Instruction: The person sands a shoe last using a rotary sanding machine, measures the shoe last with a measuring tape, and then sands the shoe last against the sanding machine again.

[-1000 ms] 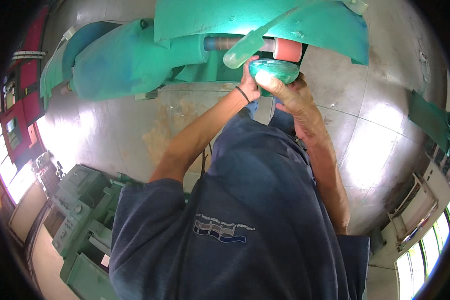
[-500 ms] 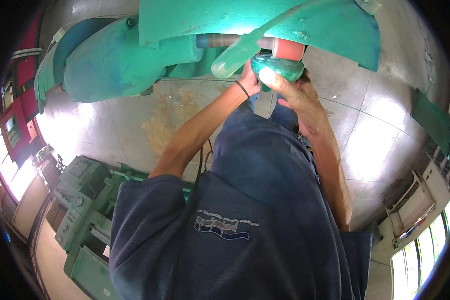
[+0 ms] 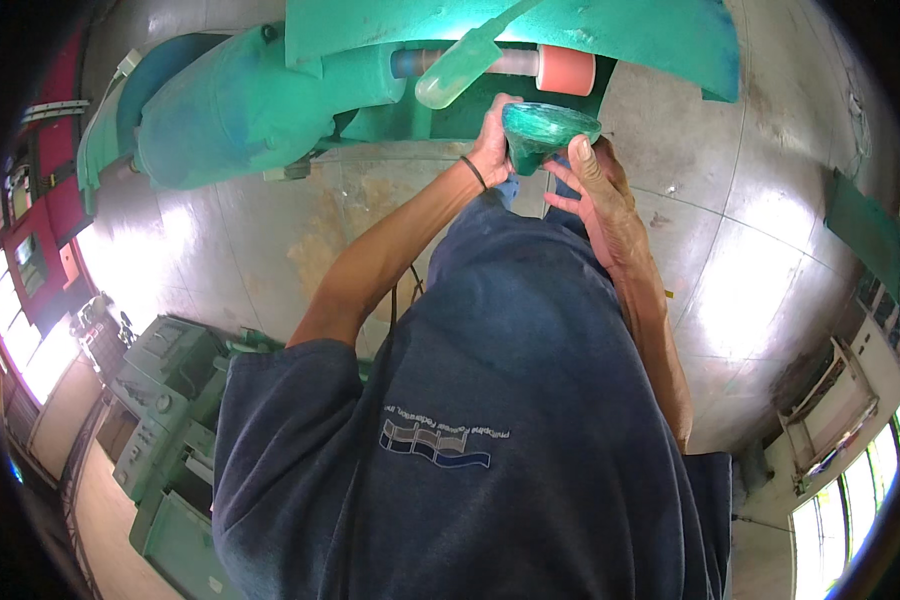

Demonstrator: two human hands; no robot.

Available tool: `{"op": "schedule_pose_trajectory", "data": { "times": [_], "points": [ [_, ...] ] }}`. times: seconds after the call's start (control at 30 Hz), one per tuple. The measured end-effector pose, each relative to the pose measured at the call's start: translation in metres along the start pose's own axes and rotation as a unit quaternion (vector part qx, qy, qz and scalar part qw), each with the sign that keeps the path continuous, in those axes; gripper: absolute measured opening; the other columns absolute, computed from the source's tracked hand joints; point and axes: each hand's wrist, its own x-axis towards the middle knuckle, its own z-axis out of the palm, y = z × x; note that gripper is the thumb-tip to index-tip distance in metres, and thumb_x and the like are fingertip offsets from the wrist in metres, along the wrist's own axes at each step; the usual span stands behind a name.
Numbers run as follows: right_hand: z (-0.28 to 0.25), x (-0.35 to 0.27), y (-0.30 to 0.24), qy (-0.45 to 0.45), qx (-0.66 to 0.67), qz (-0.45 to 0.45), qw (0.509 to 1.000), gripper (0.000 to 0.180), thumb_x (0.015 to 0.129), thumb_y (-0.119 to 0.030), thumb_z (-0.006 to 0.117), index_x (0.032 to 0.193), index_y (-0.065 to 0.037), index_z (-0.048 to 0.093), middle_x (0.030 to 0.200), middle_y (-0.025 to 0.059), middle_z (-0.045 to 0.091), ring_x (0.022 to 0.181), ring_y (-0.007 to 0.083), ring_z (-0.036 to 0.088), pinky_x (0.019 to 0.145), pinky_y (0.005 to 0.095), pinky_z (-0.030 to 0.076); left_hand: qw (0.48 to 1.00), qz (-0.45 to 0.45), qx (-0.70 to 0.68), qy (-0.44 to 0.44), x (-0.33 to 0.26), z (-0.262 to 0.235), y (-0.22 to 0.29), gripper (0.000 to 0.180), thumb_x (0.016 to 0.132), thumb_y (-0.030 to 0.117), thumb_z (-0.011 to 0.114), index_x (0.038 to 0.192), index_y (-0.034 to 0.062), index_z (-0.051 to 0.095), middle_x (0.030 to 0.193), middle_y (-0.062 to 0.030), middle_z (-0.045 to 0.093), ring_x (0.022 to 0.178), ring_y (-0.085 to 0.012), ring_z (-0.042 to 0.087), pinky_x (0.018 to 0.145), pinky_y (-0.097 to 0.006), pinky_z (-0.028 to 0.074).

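Observation:
A green, streaked piece (image 3: 550, 122) with a broad rounded face and a narrower underside is held just below the machine; its exact kind cannot be made out. At its left end, my left hand (image 3: 492, 145) is closed on it. My right hand (image 3: 602, 195) is beside its right end, thumb up at the rim and the other fingers spread apart. Above the piece, an orange-pink sanding drum (image 3: 567, 71) sits on the end of a horizontal shaft (image 3: 475, 62). A gap separates the piece from the drum.
A green machine housing (image 3: 220, 115) extends left of the shaft under a green hood (image 3: 630, 40). A translucent green tube-like guard (image 3: 460, 70) hangs before the shaft. Another green machine (image 3: 165, 385) stands at lower left, and a pale frame (image 3: 830, 410) at right. Tiled floor (image 3: 710, 190) lies below.
The green piece has come down from the drum, toward my body, and shows more of its underside. My right hand has loosened, its fingers now spread; my left hand keeps hold.

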Motion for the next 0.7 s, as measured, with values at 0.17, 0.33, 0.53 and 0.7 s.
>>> {"op": "schedule_pose_trajectory", "data": {
  "times": [0.17, 0.33, 0.53, 0.7],
  "points": [
    [0.0, 0.012, -0.001, 0.016, -0.002, 0.006, 1.0, 0.092, 0.089, -0.066, 0.059, 0.152, -0.008, 0.026, 0.151, 0.0208, 0.034, 0.135, 0.0435, 0.041, 0.103, 0.0602, 0.038, 0.998, 0.047, -0.027, 0.016, 0.01, 0.012, 0.005, 0.037, 0.09, 0.044, 0.051, 0.092, 0.0095, 0.063, 0.084, -0.0055, 0.068, 0.07, -0.0178, 0.068, 0.056, -0.033, 0.058],
    [-0.006, 0.025, 0.006, 0.009, -0.015, -0.001, 1.0, 0.097, 0.087, -0.067, 0.06, 0.154, -0.008, 0.023, 0.152, 0.0223, 0.033, 0.136, 0.0452, 0.039, 0.103, 0.0602, 0.037, 0.996, 0.07, -0.052, 0.025, 0.034, -0.007, 0.001, 0.037, 0.091, 0.043, 0.05, 0.094, 0.009, 0.064, 0.086, -0.0057, 0.068, 0.072, -0.0165, 0.069, 0.057, -0.031, 0.058],
    [-0.009, 0.039, 0.01, 0.021, -0.004, 0.032, 0.999, 0.097, 0.087, -0.067, 0.061, 0.154, -0.008, 0.023, 0.15, 0.0222, 0.036, 0.135, 0.0446, 0.041, 0.102, 0.0601, 0.038, 0.998, 0.037, -0.016, -0.052, 0.041, -0.022, 0.003, 0.058, 0.101, 0.047, 0.032, 0.127, 0.0027, 0.059, 0.121, -0.0166, 0.066, 0.104, -0.0301, 0.067, 0.089, -0.043, 0.057],
    [0.0, 0.019, -0.012, 0.003, -0.032, -0.01, 0.999, 0.1, 0.084, -0.063, 0.067, 0.153, -0.004, 0.023, 0.142, 0.0236, 0.045, 0.13, 0.0381, 0.047, 0.102, 0.0545, 0.041, 0.997, 0.064, -0.043, 0.012, 0.015, 0.005, 0.001, 0.043, 0.094, 0.048, 0.044, 0.099, 0.0101, 0.063, 0.088, -0.0049, 0.068, 0.077, -0.0186, 0.068, 0.064, -0.034, 0.059]
  ]
}}
